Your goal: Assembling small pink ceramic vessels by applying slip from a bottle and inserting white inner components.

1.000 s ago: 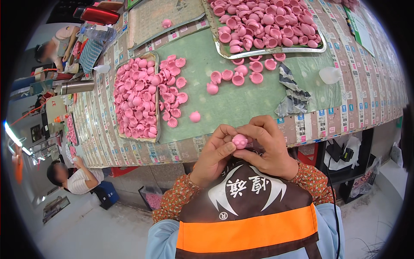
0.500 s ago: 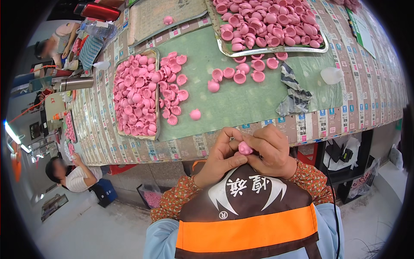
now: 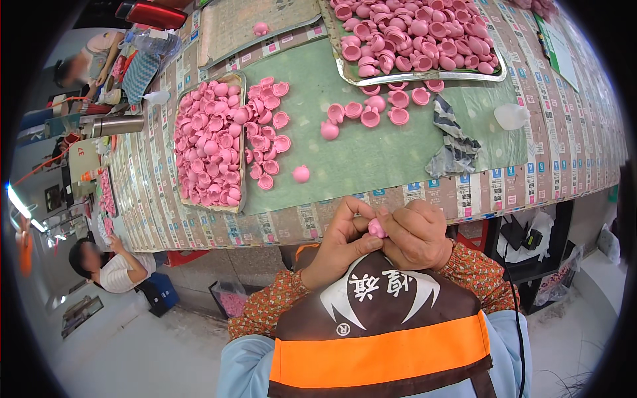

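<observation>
A small round pink plastic piece (image 3: pixel 377 229) is pinched between my two hands, just off the table's near edge and above my apron. My left hand (image 3: pixel 342 235) grips it from the left with thumb and bent fingers. From the right, the thumb and fingers of my right hand (image 3: pixel 418 232) close on the same piece and cover part of it. Ahead on the green mat (image 3: pixel 371 162) lies a lone pink ball-shaped piece (image 3: pixel 301 174). Farther off, several hollow pink half shells (image 3: pixel 370 117) are scattered.
Pink pieces fill a left tray (image 3: pixel 244 179) and a far metal tray (image 3: pixel 424 80); more lie beside them. A third tray (image 3: pixel 232 33) holds one piece. On the mat's right are a striped rag (image 3: pixel 451 142) and a white squeeze bottle (image 3: pixel 511 117). Another person (image 3: pixel 109 265) sits at the left.
My right fingers have shifted slightly around the pink piece, which is turned a little. Both hands keep nearly the same place.
</observation>
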`<act>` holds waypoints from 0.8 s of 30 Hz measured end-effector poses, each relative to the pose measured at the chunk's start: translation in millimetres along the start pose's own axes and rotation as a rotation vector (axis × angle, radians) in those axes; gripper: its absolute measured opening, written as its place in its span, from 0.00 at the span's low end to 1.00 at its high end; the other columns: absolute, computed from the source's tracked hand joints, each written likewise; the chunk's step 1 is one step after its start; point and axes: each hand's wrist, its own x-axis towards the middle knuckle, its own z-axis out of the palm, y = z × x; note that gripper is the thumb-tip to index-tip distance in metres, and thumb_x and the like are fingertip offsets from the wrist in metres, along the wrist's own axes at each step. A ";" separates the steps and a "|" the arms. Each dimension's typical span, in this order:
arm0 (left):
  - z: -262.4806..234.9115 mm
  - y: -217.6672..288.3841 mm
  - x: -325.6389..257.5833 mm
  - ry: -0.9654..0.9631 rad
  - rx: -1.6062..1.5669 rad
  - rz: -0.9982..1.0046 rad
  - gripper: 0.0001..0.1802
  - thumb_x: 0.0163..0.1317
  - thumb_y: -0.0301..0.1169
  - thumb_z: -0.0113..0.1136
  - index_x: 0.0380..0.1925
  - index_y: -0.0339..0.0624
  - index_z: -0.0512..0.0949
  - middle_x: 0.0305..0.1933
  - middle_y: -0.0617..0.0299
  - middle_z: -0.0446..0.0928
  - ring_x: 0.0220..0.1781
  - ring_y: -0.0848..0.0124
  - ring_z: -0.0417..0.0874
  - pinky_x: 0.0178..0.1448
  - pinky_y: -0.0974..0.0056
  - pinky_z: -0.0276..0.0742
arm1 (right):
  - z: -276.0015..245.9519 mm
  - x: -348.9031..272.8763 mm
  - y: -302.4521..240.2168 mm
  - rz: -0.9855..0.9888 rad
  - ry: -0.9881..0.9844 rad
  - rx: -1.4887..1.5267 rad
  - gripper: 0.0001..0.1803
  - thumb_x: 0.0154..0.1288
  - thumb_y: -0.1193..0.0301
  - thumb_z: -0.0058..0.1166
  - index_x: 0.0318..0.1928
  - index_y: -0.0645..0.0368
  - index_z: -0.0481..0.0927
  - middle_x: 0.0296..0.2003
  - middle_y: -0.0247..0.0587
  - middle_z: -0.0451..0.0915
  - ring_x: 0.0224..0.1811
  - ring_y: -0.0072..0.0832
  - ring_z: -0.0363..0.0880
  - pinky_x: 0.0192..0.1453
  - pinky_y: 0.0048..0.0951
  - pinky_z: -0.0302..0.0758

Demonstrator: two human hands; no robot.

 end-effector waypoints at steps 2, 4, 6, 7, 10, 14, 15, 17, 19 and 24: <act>-1.3 -0.9 0.3 -0.001 -0.015 -0.021 0.21 0.67 0.24 0.63 0.51 0.45 0.61 0.42 0.64 0.79 0.45 0.80 0.78 0.51 0.73 0.72 | 0.4 -0.4 0.3 0.001 0.001 0.004 0.27 0.31 0.74 0.67 0.42 0.65 0.85 0.31 0.34 0.75 0.24 0.29 0.72 0.24 0.29 0.67; 1.6 2.4 2.8 0.011 -0.002 -0.031 0.21 0.67 0.23 0.63 0.51 0.45 0.62 0.41 0.65 0.79 0.45 0.81 0.78 0.51 0.73 0.72 | 2.0 -0.7 3.0 0.007 0.015 0.015 0.27 0.31 0.74 0.66 0.41 0.65 0.85 0.30 0.34 0.75 0.23 0.29 0.72 0.24 0.30 0.68; 1.2 3.6 7.7 0.019 0.010 -0.041 0.21 0.67 0.23 0.63 0.51 0.45 0.62 0.41 0.66 0.78 0.45 0.81 0.78 0.51 0.73 0.72 | 3.5 -0.3 7.3 0.014 0.016 0.019 0.26 0.32 0.75 0.65 0.41 0.67 0.84 0.28 0.34 0.73 0.23 0.29 0.71 0.23 0.30 0.67; 3.4 7.2 7.3 0.015 0.003 -0.048 0.21 0.67 0.23 0.63 0.51 0.46 0.62 0.41 0.67 0.78 0.45 0.82 0.77 0.51 0.74 0.72 | 2.2 4.3 7.0 0.002 0.025 0.023 0.26 0.32 0.75 0.63 0.40 0.68 0.83 0.26 0.34 0.70 0.23 0.29 0.70 0.23 0.30 0.66; 4.0 8.3 6.5 0.026 0.090 -0.025 0.21 0.66 0.22 0.63 0.51 0.47 0.62 0.40 0.68 0.77 0.44 0.83 0.76 0.50 0.75 0.71 | -0.4 5.9 5.4 -0.010 -0.020 0.029 0.27 0.31 0.75 0.63 0.40 0.69 0.84 0.25 0.35 0.69 0.22 0.29 0.70 0.22 0.30 0.66; 4.2 11.1 18.9 0.052 0.141 -0.046 0.19 0.68 0.23 0.62 0.51 0.47 0.63 0.40 0.68 0.76 0.43 0.83 0.75 0.49 0.75 0.71 | 2.4 5.8 12.1 0.057 0.002 -0.021 0.21 0.37 0.74 0.67 0.39 0.64 0.84 0.29 0.36 0.76 0.23 0.33 0.74 0.24 0.32 0.70; 6.6 13.1 22.6 0.058 0.126 -0.041 0.18 0.69 0.25 0.62 0.50 0.46 0.64 0.41 0.69 0.75 0.44 0.84 0.75 0.49 0.75 0.72 | -0.9 8.6 10.8 0.073 -0.030 -0.072 0.21 0.40 0.74 0.69 0.40 0.64 0.84 0.31 0.38 0.76 0.26 0.35 0.76 0.27 0.33 0.72; 2.0 12.5 27.9 0.059 0.222 0.031 0.17 0.69 0.26 0.62 0.50 0.45 0.64 0.42 0.69 0.74 0.44 0.84 0.74 0.49 0.74 0.72 | -0.7 11.3 11.3 0.072 -0.033 -0.086 0.22 0.40 0.74 0.69 0.42 0.64 0.84 0.32 0.39 0.77 0.27 0.36 0.76 0.29 0.33 0.73; -5.1 15.1 32.1 0.071 0.380 0.105 0.15 0.69 0.28 0.63 0.49 0.43 0.67 0.45 0.69 0.72 0.45 0.83 0.74 0.48 0.73 0.74 | -2.0 16.9 9.6 0.138 -0.080 -0.078 0.25 0.43 0.75 0.69 0.47 0.65 0.83 0.35 0.43 0.77 0.33 0.39 0.77 0.34 0.36 0.75; -1.9 48.7 48.3 0.112 0.641 0.206 0.14 0.70 0.34 0.63 0.50 0.43 0.72 0.44 0.69 0.73 0.44 0.82 0.75 0.46 0.73 0.74 | -12.7 27.7 5.9 0.230 -0.089 -0.130 0.22 0.50 0.73 0.69 0.49 0.63 0.82 0.38 0.43 0.77 0.35 0.39 0.77 0.36 0.37 0.75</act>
